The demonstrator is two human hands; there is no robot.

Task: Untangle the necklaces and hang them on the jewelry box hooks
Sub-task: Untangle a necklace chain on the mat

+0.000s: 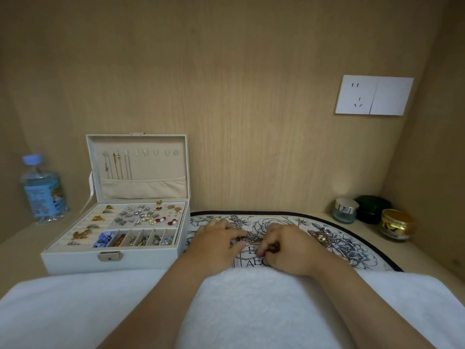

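Head view. We see both hands resting on a floral mat (352,250) that lies on the table (22,258), with a white towel (239,303) under the forearms. The left hand (216,244) lies palm down, fingers curled, its fingertips touching a tangled cluster of necklaces (251,238) at the centre of the mat. The right hand (289,248) lies just beside it, thumb and forefinger pinched together on a thin chain (247,258) that runs leftward from the pinch across the mat's printed lettering. We cannot tell whether the left hand is gripping the cluster or only pressing on it.

A second heap of jewelry (324,236) lies on the mat to the right of the right hand, apart from it.

The jewelry box (75,263) stands open on the table, just left of the mat. Its raised lid (138,167) carries a row of hooks (151,152); three hung necklaces (118,167) occupy the leftmost hooks. The lower tray holds small ornaments in compartments.

A water bottle (44,190) stands left of the box. Three small jars (372,215) stand at the far right corner. A wall socket (375,95) is mounted above them.
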